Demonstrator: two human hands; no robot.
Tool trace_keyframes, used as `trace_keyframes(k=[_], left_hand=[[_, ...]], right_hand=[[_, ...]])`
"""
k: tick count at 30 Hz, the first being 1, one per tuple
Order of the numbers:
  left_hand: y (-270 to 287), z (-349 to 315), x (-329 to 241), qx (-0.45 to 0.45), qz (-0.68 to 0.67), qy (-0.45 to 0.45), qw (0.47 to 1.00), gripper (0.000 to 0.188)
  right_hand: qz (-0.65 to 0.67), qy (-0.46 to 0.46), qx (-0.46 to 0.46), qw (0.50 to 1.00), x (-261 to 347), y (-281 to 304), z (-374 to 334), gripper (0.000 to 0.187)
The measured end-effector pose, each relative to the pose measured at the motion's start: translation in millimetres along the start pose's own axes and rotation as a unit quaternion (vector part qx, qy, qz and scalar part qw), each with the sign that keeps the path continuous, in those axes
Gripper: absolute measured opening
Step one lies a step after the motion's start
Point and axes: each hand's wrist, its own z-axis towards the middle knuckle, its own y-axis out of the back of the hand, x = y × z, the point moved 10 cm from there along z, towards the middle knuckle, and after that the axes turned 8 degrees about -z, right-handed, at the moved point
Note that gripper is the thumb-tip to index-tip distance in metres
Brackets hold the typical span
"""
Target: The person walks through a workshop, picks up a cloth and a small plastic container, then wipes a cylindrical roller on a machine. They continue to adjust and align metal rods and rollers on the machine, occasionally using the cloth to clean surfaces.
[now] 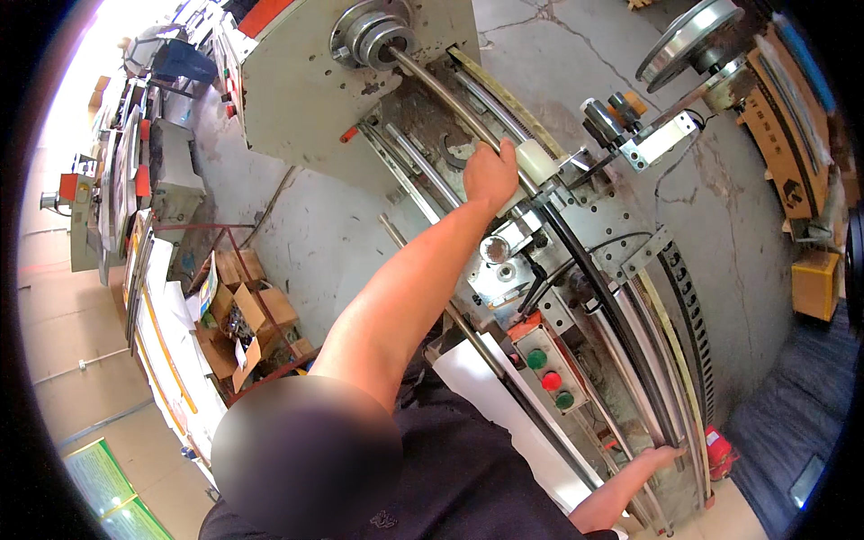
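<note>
A long steel rod (441, 90) runs from the round chuck (382, 43) of a machine down toward a carriage. My left hand (493, 175) is wrapped round this rod, right beside a white plastic cylinder (537, 162). Past the carriage (576, 216), a black rod (589, 270) continues toward the lower right. At its lower end my right hand (659, 457) is closed on it, though its fingers are small and partly hidden. Between the hands sits a control box (551, 371) with green and red buttons.
Cardboard boxes with scraps (247, 310) stand to the left. A metal handwheel (688, 38) is at the upper right, near stacked cardboard (787, 144). A yellow-brown box (815, 283) lies at the right. Long rails (675, 360) border the machine, and a white sheet (513, 423) lies close to my body.
</note>
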Motion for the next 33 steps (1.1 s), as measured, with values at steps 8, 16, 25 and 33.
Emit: trace_keyframes(k=[8, 16, 25, 33], left_hand=[[-6.1, 3.3, -0.2, 0.001, 0.024, -0.01, 1.0, 0.064], [-2.0, 4.0, -2.6, -0.002, 0.025, -0.007, 1.0, 0.068], [1.5, 0.0, -4.1, 0.002, 0.017, -0.006, 1.0, 0.068], [1.3, 9.5, -3.1, 0.018, -0.005, 0.004, 1.0, 0.076]], right_hand=[[-0.112, -0.021, -0.027, 0.993, -37.2, 14.9, 40.4, 0.097], [-0.091, -0.003, -0.039, 0.995, -35.7, 11.2, 43.6, 0.091], [-0.137, -0.053, -0.04, 0.988, -57.2, 21.8, 64.9, 0.087], [0.132, 0.004, 0.03, 0.991, -15.5, -5.3, -30.7, 0.092]])
